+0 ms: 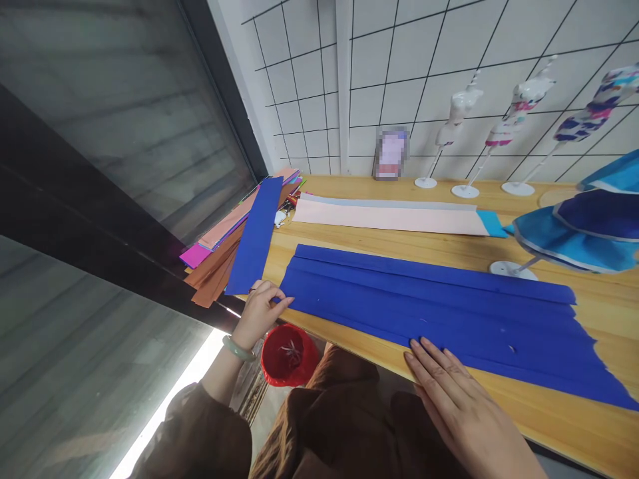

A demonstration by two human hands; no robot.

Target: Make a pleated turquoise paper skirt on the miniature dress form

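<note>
A long dark blue sheet of thin, crepe-like material lies on the wooden table, with folds along its length and an uneven right end. At its near left corner, my left hand has thumb and forefinger closed on the edge. My right hand rests open, fingers stretched out and fingertips on the sheet's near edge. Just left of my left hand, a narrow blue strip lies over a pile of brown, orange and magenta strips.
Behind the sheet lies a pale pink strip with a light blue end. Small dress-form stands and a blue ruffled dress are at the back right. A phone-like item leans on the tiled wall. Below the edge is a red bin.
</note>
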